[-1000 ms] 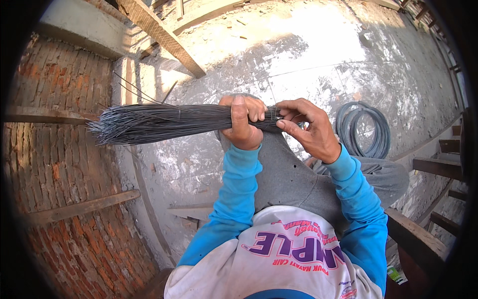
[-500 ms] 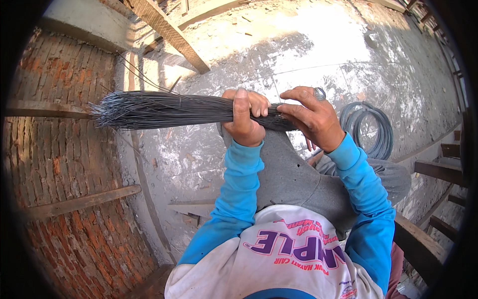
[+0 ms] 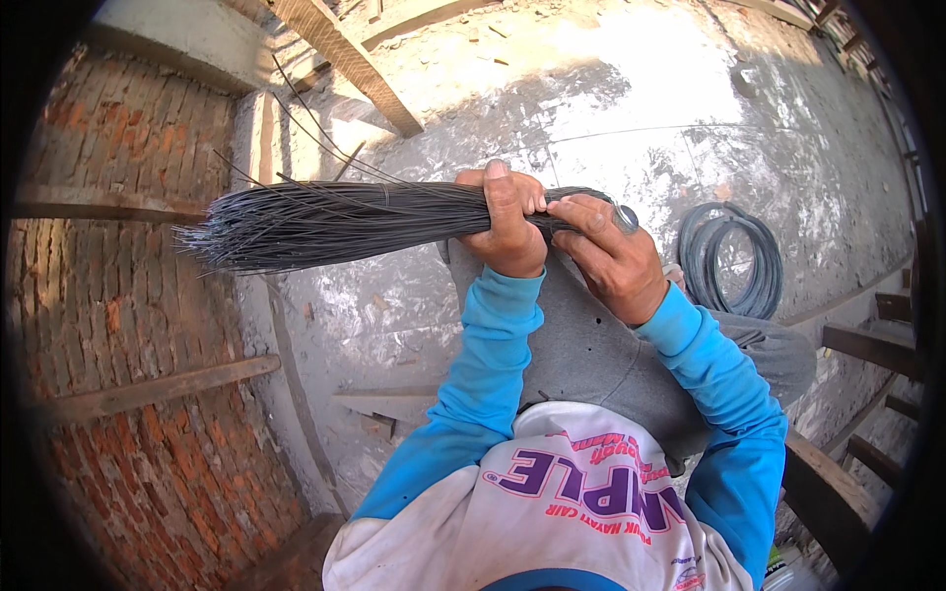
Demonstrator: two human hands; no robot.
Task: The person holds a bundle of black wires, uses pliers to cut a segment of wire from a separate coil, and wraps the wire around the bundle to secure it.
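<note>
A thick bundle of thin dark tie wires (image 3: 345, 222) stretches sideways in front of me, its cut ends fanned out and greyish at the left. My left hand (image 3: 507, 219) is wrapped round it near its right end, thumb pointing up. Close beside it, my right hand (image 3: 611, 254), with a ring on one finger, has its fingers bent and pressed on the bundle's right end. The palm side of that hand is hidden. A few longer wires (image 3: 313, 118) stick out from the bundle toward the upper left.
A coil of grey wire (image 3: 729, 261) lies on the dusty concrete floor (image 3: 631, 148) at the right. Brickwork (image 3: 148, 315) fills the left side, with wooden bars (image 3: 158, 389) across it. A slanted timber (image 3: 350, 64) stands at the far left; dark wooden slats (image 3: 872, 350) line the right.
The bundle and both hands have shifted slightly to the right. My right hand has turned and come down, its fingers now closed against the bundle's end. The stray wires stand out more.
</note>
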